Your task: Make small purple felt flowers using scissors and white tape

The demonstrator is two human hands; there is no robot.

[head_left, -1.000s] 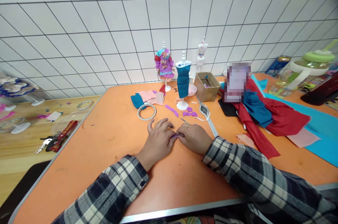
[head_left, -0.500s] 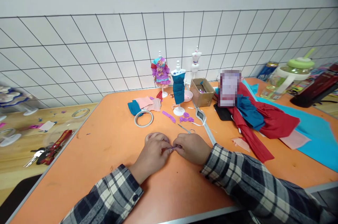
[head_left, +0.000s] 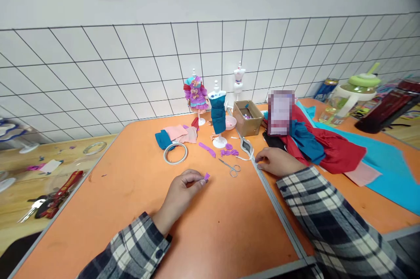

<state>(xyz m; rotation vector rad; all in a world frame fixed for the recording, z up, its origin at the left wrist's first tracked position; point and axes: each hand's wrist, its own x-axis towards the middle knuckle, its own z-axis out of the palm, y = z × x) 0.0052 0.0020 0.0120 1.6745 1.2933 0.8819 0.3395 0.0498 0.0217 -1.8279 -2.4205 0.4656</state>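
Note:
Between the thumb and fingers of my left hand is pinched a small gathered piece of purple fabric, held just above the orange tabletop. My right hand is over the table's grey seam, its fingers loosely bent and apart, close to a thin white strip. Silver scissors lie slightly opened between the hands. Beyond them are purple fabric bows and a flat purple strip. A small dress form wrapped in teal cloth stands behind these.
A tape roll lies left, by folded pink and teal cloth. At the back are a dressed doll form, a bare form, a pink bowl and a cardboard box. Red fabric, a phone and a jug are right.
My hands have parted. The right hand has let go of the purple piece and moved right and away toward the white strip, while the left keeps the piece. The view has shifted slightly.

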